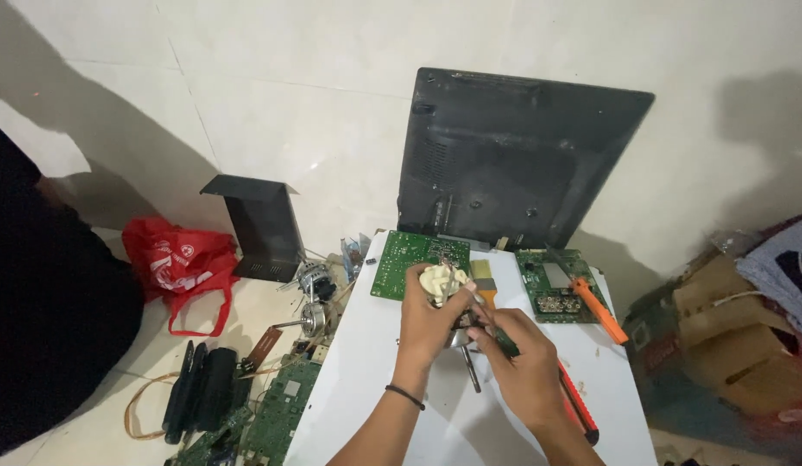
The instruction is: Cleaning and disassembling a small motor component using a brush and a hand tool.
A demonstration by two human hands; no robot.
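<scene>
The left hand [429,321] is closed around a small motor [444,289] with a cream-coloured top, holding it up above the middle of the white table [366,388]. The right hand [524,358] is closed on a thin green-handled tool [503,341], whose tip meets the motor just beside the left fingers; the two hands touch over the work. A dark band sits on the left wrist.

Just beyond the motor, on the far part of the table, lie a green circuit board [401,263] to the left and a brush [485,280] with pale bristles in the middle. A second circuit board [552,289] lies to the right, with an orange-handled screwdriver [601,315] resting across its near right corner. A red and black tool [578,406] lies near the right forearm. A metal shaft shows on the table under the hands.

A black screen back panel [513,160] leans upright against the white wall behind the table. On the floor to the left are a red bag [181,259], a dark metal box [263,224], small motors [313,298], black remotes [202,388] and another green board [276,414]. Cardboard boxes [720,336] sit on the right.
</scene>
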